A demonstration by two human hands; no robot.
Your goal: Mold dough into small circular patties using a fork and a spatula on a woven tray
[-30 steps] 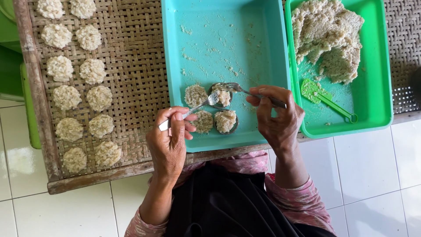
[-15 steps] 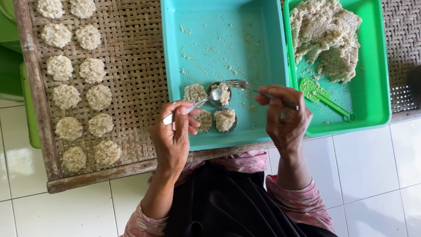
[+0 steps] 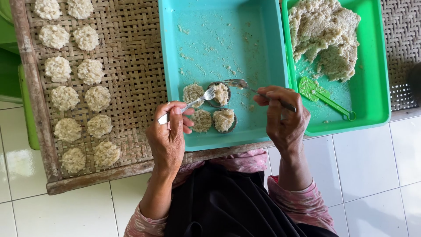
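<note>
A spoon (image 3: 193, 103) is held in the left hand (image 3: 169, 140) and a fork (image 3: 245, 86) in the right hand (image 3: 285, 118), both tips pressed on a rice-filled mould (image 3: 220, 93) near the teal tray's (image 3: 263, 39) front edge.

The left hand (image 3: 169, 140) was raised from a bare forearm, back to the camera, fingers (image 3: 180, 115) curled and pinched together at the tips. The right hand (image 3: 284, 117) reached forward beside it, knuckles up, fingers bent in a closed grip, its wrist emerging from a pink patterned sleeve.
</note>
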